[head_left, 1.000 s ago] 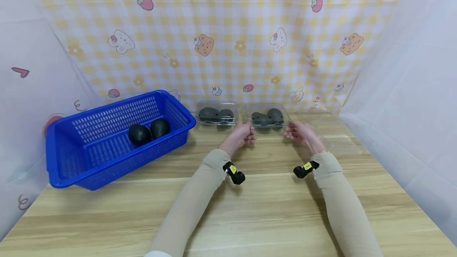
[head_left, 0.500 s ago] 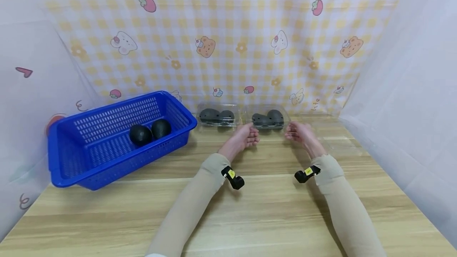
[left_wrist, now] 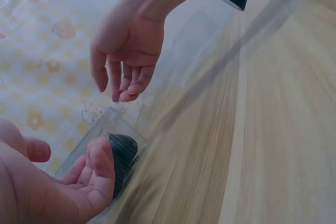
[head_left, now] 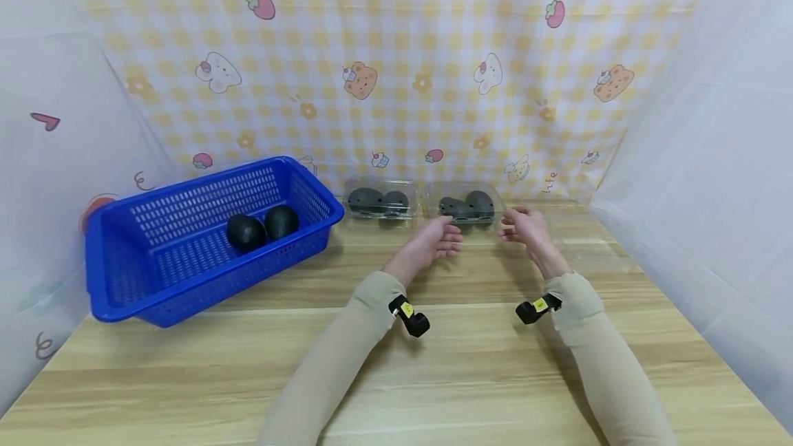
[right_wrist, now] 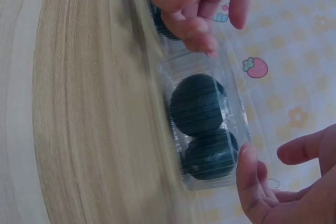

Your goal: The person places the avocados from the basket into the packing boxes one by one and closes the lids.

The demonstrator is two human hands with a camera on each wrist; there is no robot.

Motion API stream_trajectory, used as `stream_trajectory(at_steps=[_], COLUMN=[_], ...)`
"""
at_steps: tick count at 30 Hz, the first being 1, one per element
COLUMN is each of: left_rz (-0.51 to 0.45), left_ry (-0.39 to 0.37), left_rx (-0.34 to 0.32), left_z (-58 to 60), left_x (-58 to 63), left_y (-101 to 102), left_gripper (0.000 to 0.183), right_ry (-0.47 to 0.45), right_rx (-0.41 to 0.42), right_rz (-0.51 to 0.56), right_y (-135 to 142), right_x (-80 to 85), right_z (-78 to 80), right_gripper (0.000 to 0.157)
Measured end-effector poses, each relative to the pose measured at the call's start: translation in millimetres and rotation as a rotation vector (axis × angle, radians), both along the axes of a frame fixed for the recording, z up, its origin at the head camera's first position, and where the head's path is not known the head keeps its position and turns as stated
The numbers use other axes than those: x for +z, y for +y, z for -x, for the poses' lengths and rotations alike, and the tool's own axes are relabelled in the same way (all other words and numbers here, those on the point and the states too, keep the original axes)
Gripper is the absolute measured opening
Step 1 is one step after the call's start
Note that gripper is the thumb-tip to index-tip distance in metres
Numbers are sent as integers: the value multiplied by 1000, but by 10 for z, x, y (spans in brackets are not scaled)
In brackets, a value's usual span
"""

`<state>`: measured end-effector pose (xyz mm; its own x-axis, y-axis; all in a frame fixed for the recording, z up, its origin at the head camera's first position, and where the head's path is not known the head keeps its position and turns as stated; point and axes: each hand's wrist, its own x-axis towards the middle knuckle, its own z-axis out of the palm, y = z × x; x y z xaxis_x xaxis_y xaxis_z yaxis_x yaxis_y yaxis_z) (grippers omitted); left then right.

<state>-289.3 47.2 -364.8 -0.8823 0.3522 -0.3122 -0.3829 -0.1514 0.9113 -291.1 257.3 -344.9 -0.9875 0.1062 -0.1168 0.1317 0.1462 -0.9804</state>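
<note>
Two clear plastic clamshell boxes stand against the back curtain, each with two dark avocados inside. My left hand [head_left: 438, 239] is in front of the right-hand box [head_left: 464, 219], palm turned inward and fingers loosely extended. Off that box's right end is my right hand [head_left: 528, 231], its fingers slightly bent with nothing between them. In the right wrist view the box's lid lies over the avocados [right_wrist: 197, 106], and the right fingertips [right_wrist: 248, 156] are right at its near corner. The left box [head_left: 379, 212] stands beside it, behind the left hand.
At the left sits a blue perforated basket [head_left: 210, 291] with two more dark avocados [head_left: 246, 232] in it. Some clear plastic [head_left: 588, 243] lies on the wooden table [head_left: 471, 377] at the right. A yellow checked curtain [head_left: 421, 47] closes off the back.
My left hand has drawn a little right and toward me, its fingers straightening. The right hand's fingers have loosened at the box's end. The boxes and basket stay put.
</note>
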Motion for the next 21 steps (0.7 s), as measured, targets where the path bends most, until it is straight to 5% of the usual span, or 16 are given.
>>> stream_trajectory(at_steps=[21], left_rz=[34], left_ry=[48], left_rx=[-87], left_z=[-97], left_x=[-3], left_y=[249], left_gripper=[51], right_ry=[173], right_rx=[5], right_rz=[-314], right_y=[295], right_x=[166], right_z=[-137], right_gripper=[44])
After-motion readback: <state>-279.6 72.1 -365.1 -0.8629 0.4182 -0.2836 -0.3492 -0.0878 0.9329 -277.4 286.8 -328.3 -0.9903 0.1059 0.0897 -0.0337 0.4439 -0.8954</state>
